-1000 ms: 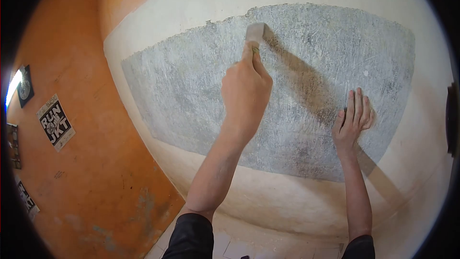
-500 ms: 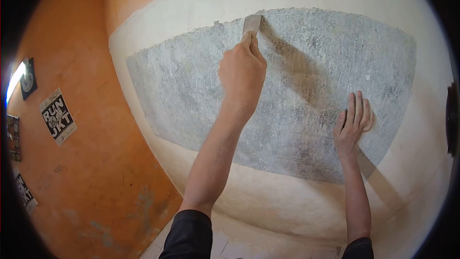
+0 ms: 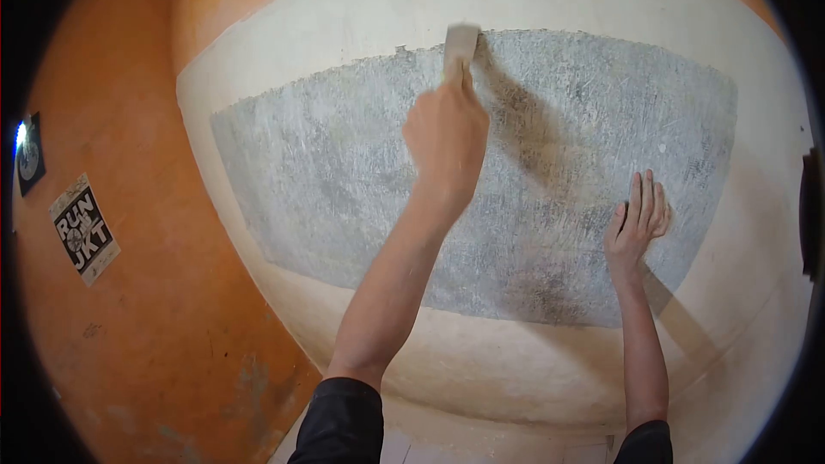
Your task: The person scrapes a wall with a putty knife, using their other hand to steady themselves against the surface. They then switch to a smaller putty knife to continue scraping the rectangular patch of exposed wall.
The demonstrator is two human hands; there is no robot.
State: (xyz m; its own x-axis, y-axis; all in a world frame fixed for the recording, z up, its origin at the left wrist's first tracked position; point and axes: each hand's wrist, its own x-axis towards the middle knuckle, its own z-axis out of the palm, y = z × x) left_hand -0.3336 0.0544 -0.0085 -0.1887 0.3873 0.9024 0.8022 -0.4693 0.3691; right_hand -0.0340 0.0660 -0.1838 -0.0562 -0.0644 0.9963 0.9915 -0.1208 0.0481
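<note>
My left hand (image 3: 449, 137) is wrapped round the handle of a scraper (image 3: 462, 41), its flat metal blade pointing up. Slightly blurred, the blade overlaps the ragged upper border of a rough grey bare patch (image 3: 361, 180) on the wall and reaches onto the white coating (image 3: 361, 13) above. The fist covers most of the handle. Lower down on the right, my right hand (image 3: 638, 216) rests palm-down against the grey patch, fingers stretched upward and thumb apart, holding nothing.
On the left stands an orange wall (image 3: 146, 292) with a black-and-white poster (image 3: 84, 230) and a dark picture (image 3: 30, 155). A dark object (image 3: 809, 215) juts in at the right edge. Pale floor tiles (image 3: 421, 447) show at the bottom.
My left hand has pushed the scraper upward, so its blade now passes the patch's upper border. My right hand keeps its place on the wall. The view has shifted slightly.
</note>
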